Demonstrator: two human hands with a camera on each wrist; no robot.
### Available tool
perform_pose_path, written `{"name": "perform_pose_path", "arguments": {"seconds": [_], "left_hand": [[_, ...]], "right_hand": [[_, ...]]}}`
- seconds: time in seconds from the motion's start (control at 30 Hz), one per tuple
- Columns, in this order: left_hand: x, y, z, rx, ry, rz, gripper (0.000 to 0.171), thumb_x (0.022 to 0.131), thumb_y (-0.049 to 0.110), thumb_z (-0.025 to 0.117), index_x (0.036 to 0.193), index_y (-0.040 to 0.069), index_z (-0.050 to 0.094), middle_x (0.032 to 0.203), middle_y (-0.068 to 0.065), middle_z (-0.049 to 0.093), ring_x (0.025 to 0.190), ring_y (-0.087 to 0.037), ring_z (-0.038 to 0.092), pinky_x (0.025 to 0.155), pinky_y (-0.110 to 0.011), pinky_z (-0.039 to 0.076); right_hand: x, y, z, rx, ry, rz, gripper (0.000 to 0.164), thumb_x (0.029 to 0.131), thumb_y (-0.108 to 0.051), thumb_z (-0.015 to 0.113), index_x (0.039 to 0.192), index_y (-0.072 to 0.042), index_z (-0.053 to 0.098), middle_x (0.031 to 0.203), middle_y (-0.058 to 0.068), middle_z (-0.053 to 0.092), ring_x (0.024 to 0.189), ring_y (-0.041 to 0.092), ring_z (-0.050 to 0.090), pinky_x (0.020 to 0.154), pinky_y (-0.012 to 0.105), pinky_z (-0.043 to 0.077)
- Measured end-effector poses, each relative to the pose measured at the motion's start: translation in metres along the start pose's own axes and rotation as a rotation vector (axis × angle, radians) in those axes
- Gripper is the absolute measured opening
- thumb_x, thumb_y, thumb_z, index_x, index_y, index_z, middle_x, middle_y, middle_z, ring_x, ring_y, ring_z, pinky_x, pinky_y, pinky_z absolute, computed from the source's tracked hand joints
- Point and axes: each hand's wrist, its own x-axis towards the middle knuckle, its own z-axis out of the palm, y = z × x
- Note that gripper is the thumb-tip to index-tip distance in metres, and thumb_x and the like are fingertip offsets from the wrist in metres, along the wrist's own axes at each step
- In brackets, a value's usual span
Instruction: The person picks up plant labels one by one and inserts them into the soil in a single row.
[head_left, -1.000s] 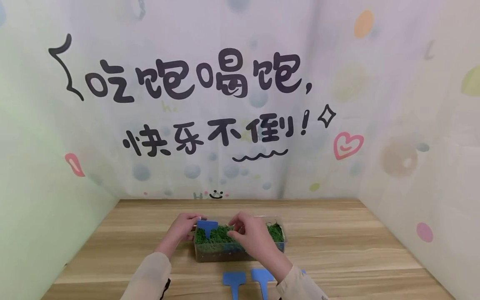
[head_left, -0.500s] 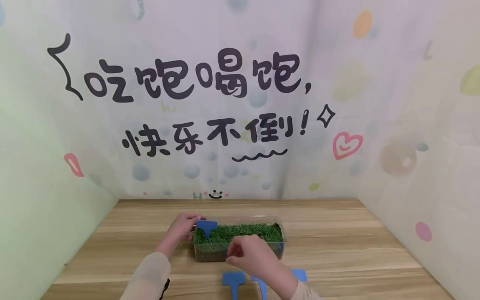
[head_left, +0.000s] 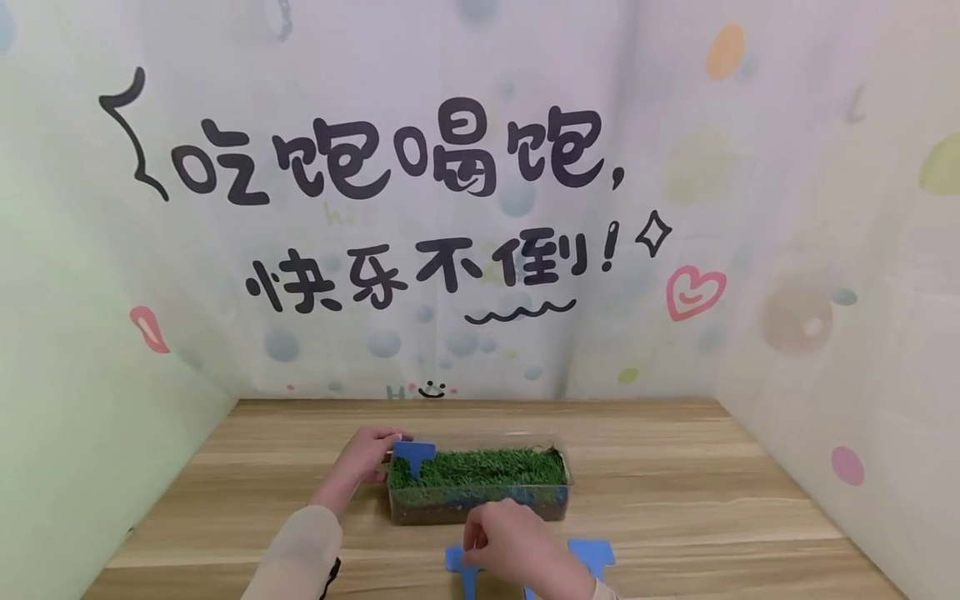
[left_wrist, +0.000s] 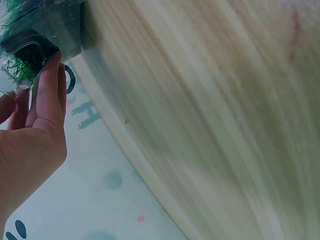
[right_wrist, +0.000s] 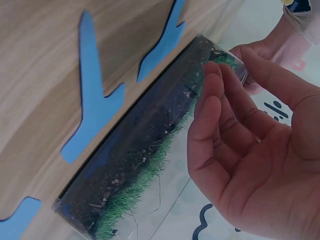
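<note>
My left hand grips the left end of a clear plastic box holding dark soil and green grass. In the left wrist view, the fingers lie along the box's outer wall. A blue T-shaped plant label stands upright in the grass near that end. My right hand hovers in front of the box, over the labels on the table. Its fingers are loosely bent, thumb apart, and nothing is between them. Three blue labels lie there: one on the left, a middle one and one on the right.
The wood-grain table reaches back to a white printed wall sheet with large black characters. Pale side walls stand at left and right.
My right hand has come back from above the grass, over the box's front wall, down towards the labels on the table. My left hand stays on the box.
</note>
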Motion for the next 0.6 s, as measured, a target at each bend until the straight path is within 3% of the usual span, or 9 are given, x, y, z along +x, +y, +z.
{"name": "perform_pose_path", "arguments": {"seconds": [0.23,0.37,0.5,0.6], "left_hand": [[0.002,-0.002,0.000,0.001,0.005,0.001,0.033,0.106,0.014,0.044,0.125,0.001,0.068,0.111,-0.017,0.069,0.086,-0.015,0.064,0.061,-0.029,0.055],[0.002,-0.002,0.000,-0.006,0.002,0.002,0.033,0.106,0.014,0.044,0.126,0.001,0.067,0.111,-0.017,0.069,0.086,-0.015,0.064,0.061,-0.030,0.055],[0.002,-0.003,-0.001,-0.005,0.006,-0.001,0.033,0.106,0.015,0.045,0.125,0.001,0.068,0.111,-0.017,0.069,0.086,-0.015,0.064,0.060,-0.029,0.055],[0.002,-0.004,-0.001,-0.006,0.009,-0.002,0.032,0.106,0.015,0.045,0.125,0.001,0.068,0.112,-0.017,0.069,0.086,-0.015,0.064,0.060,-0.030,0.055]], "right_hand": [[-0.002,0.006,0.008,-0.069,-0.030,0.052,0.016,0.085,-0.020,0.077,0.072,-0.016,0.070,0.063,-0.006,0.059,0.055,0.009,0.049,0.054,0.025,0.041],[0.001,0.006,0.017,-0.144,-0.047,0.124,0.021,0.085,-0.021,0.077,0.068,-0.013,0.068,0.059,-0.005,0.057,0.052,0.011,0.048,0.053,0.028,0.042],[0.007,0.003,0.027,-0.293,-0.041,0.185,0.033,0.082,-0.031,0.080,0.061,-0.014,0.062,0.056,-0.002,0.051,0.051,0.015,0.046,0.052,0.032,0.040],[0.014,-0.002,0.034,-0.425,-0.047,0.229,0.028,0.080,-0.038,0.082,0.071,-0.016,0.067,0.069,0.002,0.058,0.062,0.021,0.055,0.058,0.038,0.047]]}}
